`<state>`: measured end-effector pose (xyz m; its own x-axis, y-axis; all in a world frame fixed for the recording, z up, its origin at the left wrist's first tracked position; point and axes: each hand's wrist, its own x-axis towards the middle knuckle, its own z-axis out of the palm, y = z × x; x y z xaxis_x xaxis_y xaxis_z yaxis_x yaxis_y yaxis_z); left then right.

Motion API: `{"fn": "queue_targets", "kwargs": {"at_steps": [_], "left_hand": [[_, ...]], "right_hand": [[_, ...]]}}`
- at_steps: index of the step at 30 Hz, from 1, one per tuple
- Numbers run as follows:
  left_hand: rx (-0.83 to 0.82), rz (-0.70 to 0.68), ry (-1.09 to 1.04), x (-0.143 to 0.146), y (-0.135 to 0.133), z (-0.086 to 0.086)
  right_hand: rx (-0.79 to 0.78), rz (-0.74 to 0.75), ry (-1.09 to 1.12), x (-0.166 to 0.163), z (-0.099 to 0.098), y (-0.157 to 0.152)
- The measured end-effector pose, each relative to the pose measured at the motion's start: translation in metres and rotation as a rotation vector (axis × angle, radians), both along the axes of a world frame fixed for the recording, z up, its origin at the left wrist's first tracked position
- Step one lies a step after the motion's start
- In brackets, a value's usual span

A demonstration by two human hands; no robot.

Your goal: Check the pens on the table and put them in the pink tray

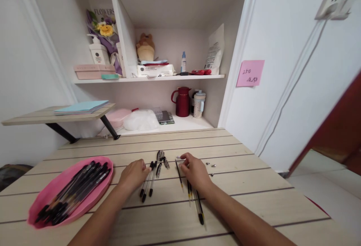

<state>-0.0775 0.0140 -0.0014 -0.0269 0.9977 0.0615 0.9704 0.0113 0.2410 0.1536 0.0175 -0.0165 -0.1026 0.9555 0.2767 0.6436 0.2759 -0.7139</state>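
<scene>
My left hand (134, 174) is closed, its fingers curled beside several clear pen barrels with black ends (146, 186). Whether anything is inside that hand is hidden. Black pen caps (159, 159) lie between my hands. My right hand (196, 172) is bent with thumb and index finger brought near each other, by a small silver pen tip (178, 157) and a thin ink refill (179, 176). Its grip is too small to make out. Under my right wrist lie more refills (189, 193) and a black-ended pen barrel (199, 210). Loose silver tips (213, 166) lie to its right.
A pink oval tray (105, 161) full of black pens (76, 189) stands at the left. Behind it, a small raised shelf (36, 116) bears blue-covered papers (81, 107). A red jug (182, 103) and a pale cup (199, 105) stand in the cabinet at the back.
</scene>
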Motion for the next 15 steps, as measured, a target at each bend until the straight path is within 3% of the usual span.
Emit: {"fn": "queue_targets", "kwargs": {"at_steps": [3,6,10,15], "left_hand": [[-0.003,0.008,0.008,0.001,0.000,-0.002],[0.002,0.014,0.029,0.003,-0.001,-0.005],[0.002,0.067,0.046,0.006,-0.003,-0.003],[0.025,0.099,-0.015,0.003,-0.003,0.005]], "right_hand": [[0.035,-0.012,-0.393,-0.013,0.004,-0.005],[0.085,-0.027,-0.636,-0.023,0.001,-0.008],[0.082,0.004,-0.740,-0.025,-0.003,-0.010],[0.046,0.015,-0.692,-0.019,-0.001,-0.010]]}}
